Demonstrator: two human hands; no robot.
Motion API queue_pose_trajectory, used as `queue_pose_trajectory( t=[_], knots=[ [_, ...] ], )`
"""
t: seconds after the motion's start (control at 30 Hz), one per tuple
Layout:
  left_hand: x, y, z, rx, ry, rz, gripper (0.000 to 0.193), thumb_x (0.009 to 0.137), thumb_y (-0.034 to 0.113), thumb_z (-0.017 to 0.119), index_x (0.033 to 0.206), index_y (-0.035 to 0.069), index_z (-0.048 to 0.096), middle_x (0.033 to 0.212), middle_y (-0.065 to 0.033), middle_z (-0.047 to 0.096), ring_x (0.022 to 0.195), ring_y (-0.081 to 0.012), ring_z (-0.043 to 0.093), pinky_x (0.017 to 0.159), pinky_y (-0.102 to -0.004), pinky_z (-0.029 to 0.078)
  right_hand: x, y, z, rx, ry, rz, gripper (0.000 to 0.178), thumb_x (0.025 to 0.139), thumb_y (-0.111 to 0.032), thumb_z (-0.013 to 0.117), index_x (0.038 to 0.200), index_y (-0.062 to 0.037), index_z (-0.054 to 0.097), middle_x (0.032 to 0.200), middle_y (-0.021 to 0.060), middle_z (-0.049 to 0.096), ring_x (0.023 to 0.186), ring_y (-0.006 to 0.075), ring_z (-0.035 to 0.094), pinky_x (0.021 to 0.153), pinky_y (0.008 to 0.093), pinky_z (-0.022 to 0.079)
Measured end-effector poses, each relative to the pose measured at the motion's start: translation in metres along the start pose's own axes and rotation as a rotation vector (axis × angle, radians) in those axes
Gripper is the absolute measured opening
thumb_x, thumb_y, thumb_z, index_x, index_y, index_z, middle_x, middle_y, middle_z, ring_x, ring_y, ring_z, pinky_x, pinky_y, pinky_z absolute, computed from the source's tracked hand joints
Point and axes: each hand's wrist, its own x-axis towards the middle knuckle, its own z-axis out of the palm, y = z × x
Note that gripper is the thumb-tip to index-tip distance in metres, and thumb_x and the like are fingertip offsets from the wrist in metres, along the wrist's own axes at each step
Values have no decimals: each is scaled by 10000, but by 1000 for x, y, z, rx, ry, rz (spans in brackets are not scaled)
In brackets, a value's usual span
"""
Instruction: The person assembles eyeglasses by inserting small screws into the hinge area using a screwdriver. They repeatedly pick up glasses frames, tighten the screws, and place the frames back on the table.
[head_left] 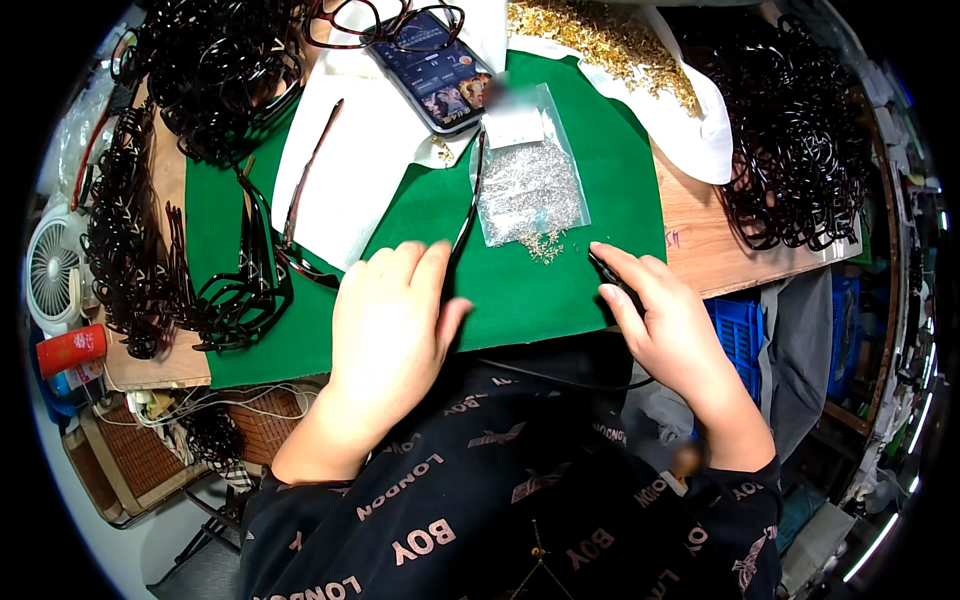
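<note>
My left hand (390, 310) is curled over a dark eyeglass frame (304, 266), its thumb held out to the side. One temple rises left of the hand and the other beside the index finger; the hand hides much of the front. Between thumb and index finger, my right hand (665, 315) pinches a slim black pen-shaped tool (606, 268), and a black cord (560, 388) passes below that hand. A clear bag (572, 165) of tiny silvery screw-like parts lies ahead, with a small pile of loose parts (545, 246) at its mouth. Beneath is a green mat (520, 310).
Dark frames are heaped at far left (215, 80) and right (790, 140). A phone (445, 95) lies at the back, partly under tortoiseshell glasses (425, 30). Gold-coloured small parts (610, 45) rest on white cloth (700, 135). A white fan (57, 270) stands left.
</note>
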Motion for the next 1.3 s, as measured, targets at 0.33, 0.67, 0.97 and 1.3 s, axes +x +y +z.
queue_pose_trajectory(
  t=[0.33,0.67,0.97,1.3],
  knots=[
    [-27,-13,-27,-144,202,161,245,684,54,670,917,3,614,712,-86,546,598,-233,505,581,-334,373,6,11,-5,-115,43,14,300,856,-159,542,1149,-100,553,756,148,545,659,336,569,596,401,477],
    [-22,-21,-14,-1982,225,94,288,897,317,471,769,61,496,456,51,471,440,-93,383,474,-257,314,7,9,-6,-285,47,-50,296,844,-144,554,1137,-114,573,724,150,513,600,325,567,535,399,474],
    [-12,-5,74,-2716,-369,-144,374,918,215,425,1189,-40,465,590,-1,401,545,-108,326,534,-246,306,8,8,8,51,59,-193,302,853,-118,546,1155,-113,557,743,128,547,576,272,571,525,347,472],
    [-14,-4,71,-2605,-349,-400,336,918,231,458,1130,-23,522,584,-26,486,552,-106,401,584,-257,350,18,-45,7,1321,-733,399,316,936,-193,449,1221,-58,452,870,30,584,469,66,486,375,169,360]
  ],
)
